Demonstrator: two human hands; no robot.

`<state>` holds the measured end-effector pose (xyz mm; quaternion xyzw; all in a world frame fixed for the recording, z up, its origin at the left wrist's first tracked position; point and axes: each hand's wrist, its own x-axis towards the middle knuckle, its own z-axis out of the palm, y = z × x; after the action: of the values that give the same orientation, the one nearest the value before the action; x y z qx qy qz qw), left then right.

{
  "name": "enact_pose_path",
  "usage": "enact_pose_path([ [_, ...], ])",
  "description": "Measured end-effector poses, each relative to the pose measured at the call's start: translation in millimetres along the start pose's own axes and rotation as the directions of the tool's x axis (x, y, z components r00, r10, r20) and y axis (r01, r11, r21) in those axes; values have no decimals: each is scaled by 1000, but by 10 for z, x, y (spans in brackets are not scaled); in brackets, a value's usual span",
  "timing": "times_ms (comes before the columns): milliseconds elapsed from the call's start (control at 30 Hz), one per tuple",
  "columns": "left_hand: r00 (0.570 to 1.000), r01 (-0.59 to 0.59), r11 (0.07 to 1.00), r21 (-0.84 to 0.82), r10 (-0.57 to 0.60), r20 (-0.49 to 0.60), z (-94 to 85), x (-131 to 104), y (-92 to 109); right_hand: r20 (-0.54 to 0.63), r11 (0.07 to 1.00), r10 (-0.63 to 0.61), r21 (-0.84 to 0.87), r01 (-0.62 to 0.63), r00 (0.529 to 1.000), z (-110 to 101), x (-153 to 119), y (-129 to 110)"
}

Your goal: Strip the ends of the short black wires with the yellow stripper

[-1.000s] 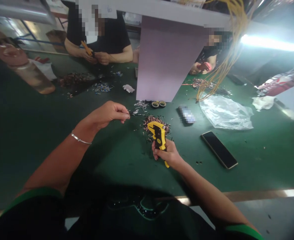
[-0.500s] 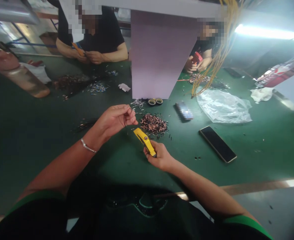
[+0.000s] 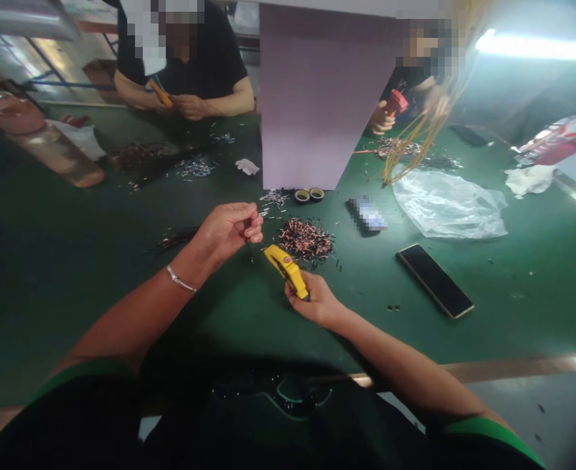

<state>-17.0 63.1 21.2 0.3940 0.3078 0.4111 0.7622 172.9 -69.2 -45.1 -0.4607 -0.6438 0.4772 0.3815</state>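
My left hand [image 3: 236,228] is closed in a pinch on a thin dark wire [image 3: 247,224], most of which the fingers hide. In my right hand [image 3: 316,300] is a yellow wire stripper [image 3: 288,269], its head pointing up and left toward the left fingertips, a short gap away from them. Just beyond the stripper lies a heap of small copper-coloured and black pieces [image 3: 307,239]. Small silvery pieces [image 3: 274,198] are scattered behind the left hand.
Two dark tape rolls [image 3: 309,195] sit by an upright panel [image 3: 317,98]. To the right lie a phone [image 3: 435,281], a clear plastic bag [image 3: 449,203] and hanging yellow wires [image 3: 415,147]. A bottle [image 3: 53,153] stands left. Two people work opposite with hand tools.
The left fingers have curled tighter, and the dark wire loop seen below them now barely shows. The right hand holds the stripper in nearly the same place. The whole view has shifted slightly.
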Motion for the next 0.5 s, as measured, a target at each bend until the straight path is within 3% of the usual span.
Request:
enact_pose_path([
  [100, 999, 20, 999, -36, -21, -40, -5, 18, -22, -7, 994, 25, 103, -24, 1000, 10, -12, -27],
  [167, 994, 45, 997, -68, -52, -93, 8, 29, -53, -17, 997, 23, 69, -22, 1000, 33, -33, -22],
  [267, 988, 78, 993, -87, -89, -127, 42, 37, -105, -51, 988, -47, -150, 39, 998, 78, -66, 21],
  [400, 978, 124, 989, -75, -135, -157, 10, 70, -119, -121, 896, -200, -423, 132, 972, 157, -138, 28],
  [467, 972, 131, 989, -74, -142, -185, -72, 100, -76, -45, 827, -314, -503, 250, 948, 200, -197, -18],
  [500, 967, 68, 995, -79, -85, -239, -122, 113, -45, 29, 788, -373, -519, 332, 928, 218, -225, -45],
])
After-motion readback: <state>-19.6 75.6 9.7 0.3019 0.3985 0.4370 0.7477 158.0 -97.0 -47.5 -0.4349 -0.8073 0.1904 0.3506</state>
